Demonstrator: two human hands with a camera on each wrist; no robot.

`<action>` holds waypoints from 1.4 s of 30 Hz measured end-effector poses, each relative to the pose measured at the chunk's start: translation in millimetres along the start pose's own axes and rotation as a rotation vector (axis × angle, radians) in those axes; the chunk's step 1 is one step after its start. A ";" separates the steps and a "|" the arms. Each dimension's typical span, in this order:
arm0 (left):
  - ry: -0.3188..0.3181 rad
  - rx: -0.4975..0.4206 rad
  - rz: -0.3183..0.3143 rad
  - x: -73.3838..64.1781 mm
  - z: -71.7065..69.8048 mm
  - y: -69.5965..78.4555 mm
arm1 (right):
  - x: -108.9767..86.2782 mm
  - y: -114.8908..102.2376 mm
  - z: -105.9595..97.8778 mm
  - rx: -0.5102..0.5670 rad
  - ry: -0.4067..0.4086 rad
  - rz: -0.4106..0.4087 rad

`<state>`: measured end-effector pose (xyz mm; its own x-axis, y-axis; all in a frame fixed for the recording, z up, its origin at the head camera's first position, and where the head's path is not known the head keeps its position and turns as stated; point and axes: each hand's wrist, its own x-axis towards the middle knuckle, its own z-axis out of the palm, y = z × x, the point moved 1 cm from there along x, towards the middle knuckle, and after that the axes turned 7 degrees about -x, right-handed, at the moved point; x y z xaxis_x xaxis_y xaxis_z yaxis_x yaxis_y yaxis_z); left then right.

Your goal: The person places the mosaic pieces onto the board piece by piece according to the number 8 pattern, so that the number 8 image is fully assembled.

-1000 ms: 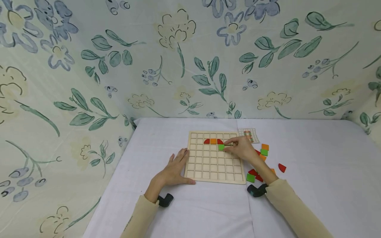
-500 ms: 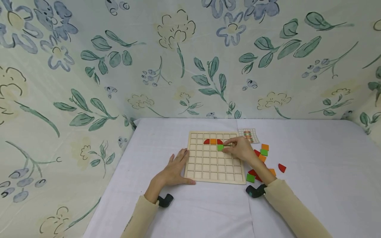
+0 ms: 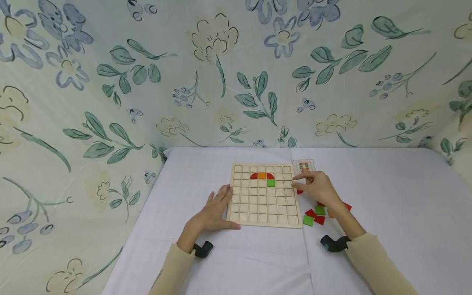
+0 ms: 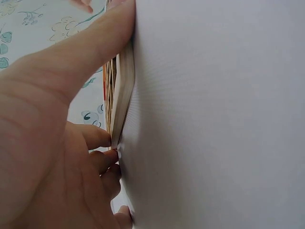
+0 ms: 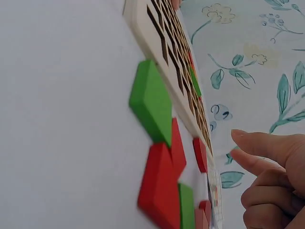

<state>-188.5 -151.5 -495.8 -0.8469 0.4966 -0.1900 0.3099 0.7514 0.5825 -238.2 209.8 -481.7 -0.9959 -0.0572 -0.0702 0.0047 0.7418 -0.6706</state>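
Observation:
A pale wooden grid board [image 3: 258, 209] lies on the white cloth. In its upper rows sit an orange square [image 3: 262, 175] between two red quarter-round pieces [image 3: 254, 176], with a green square [image 3: 271, 183] below the right one. My left hand [image 3: 214, 211] rests at the board's lower left, fingers spread and touching its side; the left wrist view shows the thumb along the rim [image 4: 125, 86]. My right hand [image 3: 320, 190] hovers just past the board's right edge. Its thumb and index finger stand apart with nothing between them, as the right wrist view [image 5: 271, 176] confirms.
Right of the board lie several loose pieces, among them a green square [image 3: 308, 221], a red piece [image 3: 319, 220] and another green square [image 3: 319, 210]. A patterned card [image 3: 298, 164] lies beyond the right hand. My right forearm partly covers the pieces.
My right hand has let go of the green square, which now lies in a cell under the right red piece. The hand has moved right, off the board. The left hand stays put.

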 end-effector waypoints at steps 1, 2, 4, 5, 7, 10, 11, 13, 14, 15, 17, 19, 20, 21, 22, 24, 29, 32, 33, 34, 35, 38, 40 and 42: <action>-0.001 0.001 -0.002 -0.4 0.0 -0.4 | -3.3 3.6 -4.0 0.001 0.000 0.016; -0.001 0.000 -0.004 -0.7 0.0 -0.9 | -6.6 7.2 -7.8 0.002 0.000 0.032; -0.001 0.004 -0.007 -1.3 0.0 -2.0 | -12.8 14.5 -15.1 -0.004 0.002 0.069; 0.000 0.004 -0.008 -1.5 -0.1 -2.3 | -15.7 17.9 -18.6 -0.006 0.004 0.078; 0.003 0.008 -0.010 -1.5 -0.3 -3.1 | -20.8 25.4 -24.9 -0.015 0.006 0.100; 0.004 0.018 -0.009 -1.4 -1.0 -3.4 | -26.7 36.4 -32.8 -0.029 0.017 0.125; 0.005 0.019 -0.008 -1.3 -1.3 -3.3 | -28.5 39.5 -34.9 -0.032 0.019 0.129; 0.006 0.023 -0.005 -1.4 -1.9 -3.0 | -31.4 45.8 -38.0 -0.039 0.021 0.142; 0.006 0.022 -0.004 -1.4 -2.2 -2.8 | -32.7 48.4 -38.9 -0.040 0.020 0.145; 0.006 0.021 -0.003 -1.5 -2.6 -2.5 | -34.1 50.4 -39.6 -0.040 0.016 0.149; 0.006 0.019 -0.001 -1.8 -3.1 -2.1 | -35.9 53.8 -40.0 -0.040 0.011 0.148; 0.007 0.017 0.000 -2.0 -3.5 -1.9 | -36.8 56.1 -39.4 -0.042 0.010 0.146; 0.007 0.015 0.000 -2.1 -3.5 -1.8 | -37.1 56.6 -38.8 -0.042 0.008 0.144; 0.006 0.015 0.001 -2.1 -3.5 -1.9 | -37.3 56.7 -38.3 -0.040 0.007 0.142; 0.007 0.014 0.003 -2.0 -3.6 -2.0 | -37.3 56.7 -37.6 -0.039 0.008 0.137; 0.007 0.015 0.003 -1.7 -3.4 -2.3 | -36.9 55.2 -35.5 -0.032 0.011 0.125; 0.006 0.020 0.004 -0.6 -3.5 -2.1 | -33.5 44.4 -28.2 -0.007 0.004 0.098; 0.003 0.019 0.005 0.2 -3.3 -2.3 | -28.9 35.1 -23.1 -0.011 0.004 0.077; 0.004 0.017 0.005 0.6 -2.9 -2.6 | -26.9 32.0 -20.8 -0.014 -0.003 0.065; 0.003 0.014 0.004 0.8 -2.7 -2.8 | -24.5 29.2 -18.7 -0.018 -0.010 0.048; 0.004 0.012 0.004 1.0 -2.4 -2.9 | -22.1 26.5 -16.7 -0.021 -0.019 0.033; -0.002 -0.003 -0.001 1.0 -1.3 -2.7 | -15.7 20.5 -11.7 -0.024 -0.059 -0.003; -0.004 -0.016 0.000 0.9 -0.8 -1.9 | -12.6 19.1 -9.3 -0.030 -0.085 -0.012; -0.005 -0.018 0.002 1.0 0.2 -1.5 | -10.8 19.1 -7.8 -0.040 -0.104 -0.017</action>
<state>-189.7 -152.1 -497.0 -0.8444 0.4999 -0.1925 0.3034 0.7425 0.5972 -228.0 229.8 -487.9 -0.9810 -0.1377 -0.1367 -0.0180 0.7662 -0.6423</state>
